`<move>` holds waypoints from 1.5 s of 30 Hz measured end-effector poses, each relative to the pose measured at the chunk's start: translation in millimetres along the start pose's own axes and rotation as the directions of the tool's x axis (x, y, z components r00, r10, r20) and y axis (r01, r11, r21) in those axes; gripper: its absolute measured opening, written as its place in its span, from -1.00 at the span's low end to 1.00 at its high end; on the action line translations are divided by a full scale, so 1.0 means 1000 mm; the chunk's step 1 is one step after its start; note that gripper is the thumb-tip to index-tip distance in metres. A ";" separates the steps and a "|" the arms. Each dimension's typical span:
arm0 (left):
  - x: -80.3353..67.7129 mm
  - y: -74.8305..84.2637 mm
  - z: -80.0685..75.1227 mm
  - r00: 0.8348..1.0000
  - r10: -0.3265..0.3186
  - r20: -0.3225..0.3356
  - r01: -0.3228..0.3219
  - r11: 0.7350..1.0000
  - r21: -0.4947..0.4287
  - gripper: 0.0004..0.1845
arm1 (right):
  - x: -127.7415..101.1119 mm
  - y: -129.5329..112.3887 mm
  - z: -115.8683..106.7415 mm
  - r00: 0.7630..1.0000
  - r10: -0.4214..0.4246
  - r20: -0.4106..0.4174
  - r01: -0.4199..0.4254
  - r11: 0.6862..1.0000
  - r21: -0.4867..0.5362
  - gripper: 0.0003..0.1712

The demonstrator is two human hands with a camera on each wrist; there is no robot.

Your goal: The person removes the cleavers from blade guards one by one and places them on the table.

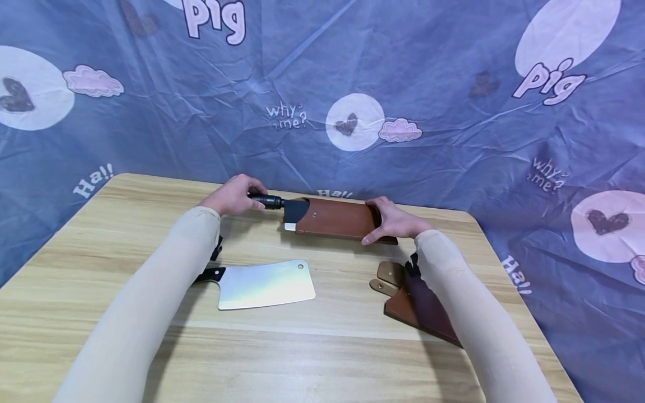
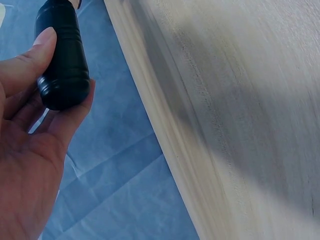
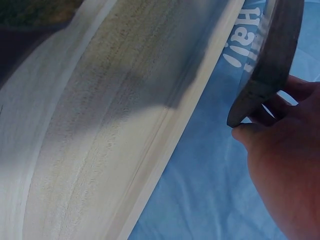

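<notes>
The left hand [image 1: 237,195] pinches the black handle [image 1: 267,201] of a knife [image 1: 296,210], while the right hand [image 1: 395,219] grips the opposite end of its brown sheath [image 1: 337,217], thumb and fingers on opposite edges. Both appear raised near the back edge of the surface [image 1: 302,358]. Some blade shows at the sheath's mouth (a pale strip along its lower corner), so pulling the hands apart could bare more edge, and a loose pinch could let the handle dip or twist. The bare cleaver [image 1: 267,285] lies beside the left sleeve [image 1: 173,280]; a lowered forearm might brush it. The second sheath [image 1: 423,302], partly under the right sleeve [image 1: 468,302], could get dragged.
</notes>
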State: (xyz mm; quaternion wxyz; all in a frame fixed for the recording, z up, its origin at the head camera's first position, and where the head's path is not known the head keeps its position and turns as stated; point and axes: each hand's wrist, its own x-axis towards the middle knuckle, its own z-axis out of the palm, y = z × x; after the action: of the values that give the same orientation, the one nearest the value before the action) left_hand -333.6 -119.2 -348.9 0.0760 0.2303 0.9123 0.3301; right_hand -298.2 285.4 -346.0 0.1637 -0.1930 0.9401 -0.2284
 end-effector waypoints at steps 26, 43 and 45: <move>-0.001 0.003 0.001 1.000 0.007 0.006 -0.007 1.000 -0.018 -0.62 | -0.002 0.003 -0.004 1.000 0.018 0.010 -0.019 0.999 0.033 0.29; -0.002 -0.001 0.001 0.999 0.032 0.004 -0.032 0.999 -0.003 -0.64 | -0.008 0.007 -0.003 1.000 0.013 0.009 -0.014 1.000 0.028 0.29; -0.003 -0.002 0.000 1.000 0.028 0.000 -0.028 1.000 0.000 -0.65 | -0.008 0.007 -0.003 1.000 0.013 0.006 -0.013 1.000 0.027 0.29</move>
State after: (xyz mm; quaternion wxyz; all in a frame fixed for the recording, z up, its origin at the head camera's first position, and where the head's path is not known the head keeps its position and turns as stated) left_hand -332.2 -121.9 -350.7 0.0715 0.2431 0.9090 0.3310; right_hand -294.2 295.9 -344.6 0.1703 -0.1852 0.9377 -0.2396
